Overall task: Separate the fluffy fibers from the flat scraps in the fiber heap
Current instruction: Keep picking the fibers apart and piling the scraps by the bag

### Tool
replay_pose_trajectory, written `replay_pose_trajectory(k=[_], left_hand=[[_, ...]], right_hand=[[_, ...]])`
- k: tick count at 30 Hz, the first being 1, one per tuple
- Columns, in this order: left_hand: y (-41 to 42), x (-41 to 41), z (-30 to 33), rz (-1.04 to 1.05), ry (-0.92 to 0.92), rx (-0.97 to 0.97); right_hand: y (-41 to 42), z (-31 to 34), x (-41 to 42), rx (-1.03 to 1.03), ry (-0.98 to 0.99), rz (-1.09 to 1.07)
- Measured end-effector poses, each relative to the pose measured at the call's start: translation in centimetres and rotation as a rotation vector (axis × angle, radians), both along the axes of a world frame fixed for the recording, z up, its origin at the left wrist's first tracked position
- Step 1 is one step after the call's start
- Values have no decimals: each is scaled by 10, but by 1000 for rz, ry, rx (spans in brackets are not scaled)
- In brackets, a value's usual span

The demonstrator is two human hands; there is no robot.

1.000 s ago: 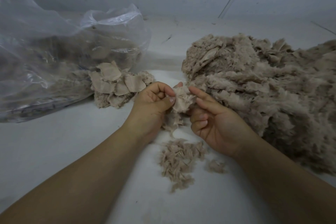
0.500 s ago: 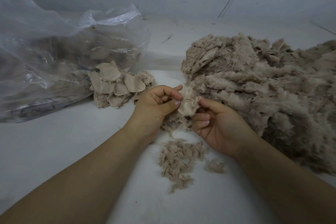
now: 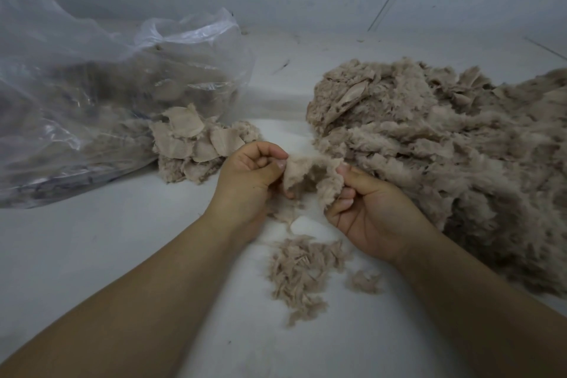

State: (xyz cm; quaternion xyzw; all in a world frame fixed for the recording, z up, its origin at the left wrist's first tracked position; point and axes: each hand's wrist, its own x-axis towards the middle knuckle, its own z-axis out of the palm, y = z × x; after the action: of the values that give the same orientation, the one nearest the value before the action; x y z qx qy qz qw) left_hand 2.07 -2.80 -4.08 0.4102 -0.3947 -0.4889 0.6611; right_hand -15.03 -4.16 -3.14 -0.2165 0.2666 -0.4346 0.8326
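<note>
Hands, left hand (image 3: 247, 181) and right hand (image 3: 372, 212), pinch one fluffy scrap (image 3: 310, 175) beside the fiber heap (image 3: 445, 156).

Pale floor (image 3: 107, 255), big fiber heap (image 3: 445, 147) at right, flat scraps (image 3: 193, 144) beside a plastic bag (image 3: 92, 95) at left, loose fluff pile (image 3: 300, 270) in front

Left hand (image 3: 248, 181) and right hand (image 3: 371, 212) have drawn apart beside the fiber heap (image 3: 445, 159). The pinched fiber piece (image 3: 310, 175), previously bunched, is now stretched wide between them.
</note>
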Motion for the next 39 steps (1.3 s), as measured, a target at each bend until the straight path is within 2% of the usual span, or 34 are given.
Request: replay_pose_trajectory(k=[3, 5, 7, 9, 10, 11, 13, 15, 24, 31, 39], left_hand=[[0, -1, 4, 44, 93, 79], [2, -3, 7, -19, 67, 142], [9, -6, 10, -226, 35, 213], [17, -10, 13, -441, 84, 241], [19, -12, 13, -436, 120, 231], [18, -13, 11, -344, 137, 204], [13, -11, 7, -49, 73, 100], [9, -9, 4, 81, -7, 5], [8, -9, 6, 15, 65, -115], [14, -19, 5, -47, -110, -115], [14, -17, 6, -181, -165, -42]], right_hand=[[-1, 0, 0, 85, -37, -69], [-2, 1, 1, 130, -60, -89], [-2, 1, 1, 130, -74, -104], [-2, 3, 1, 92, -81, -104], [-2, 3, 0, 73, -82, -89], [-1, 3, 0, 53, -81, -67], [0, 2, -1, 11, -74, -35], [0, 2, -2, -14, -75, -36], [3, 1, 4, -85, 84, -14], [5, 0, 3, -145, 122, 40], [2, 0, 3, -70, 47, -67]])
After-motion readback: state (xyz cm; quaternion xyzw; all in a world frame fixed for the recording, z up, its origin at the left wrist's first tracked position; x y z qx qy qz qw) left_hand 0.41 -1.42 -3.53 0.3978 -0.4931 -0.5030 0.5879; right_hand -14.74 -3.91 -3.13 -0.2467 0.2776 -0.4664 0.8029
